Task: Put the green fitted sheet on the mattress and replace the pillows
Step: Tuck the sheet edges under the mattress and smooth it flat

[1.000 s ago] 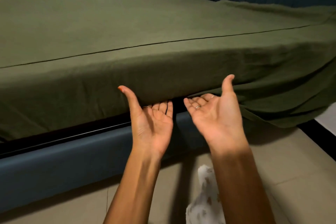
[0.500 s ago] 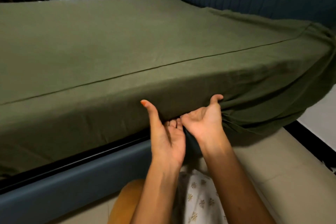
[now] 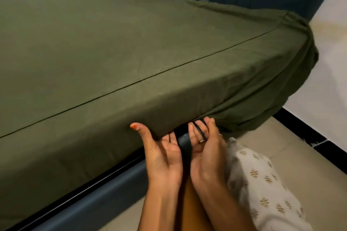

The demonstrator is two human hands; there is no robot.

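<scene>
hands point(image 3: 165, 154) point(image 3: 206, 148) palm-up, fingers point(image 3: 193, 129) under green sheet point(image 3: 131, 47) edge.

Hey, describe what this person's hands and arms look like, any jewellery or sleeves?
Both forearms are bare, no sleeves in view. The left hand has orange polish on its thumbnail. The right hand wears thin rings on two fingers.

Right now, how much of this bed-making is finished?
Done: the green sheet covers the mattress top. In hand: the left hand and right hand, palms up, work its lower edge under the side. Left: the baggy corner and the pillows, none on the bed.
</scene>
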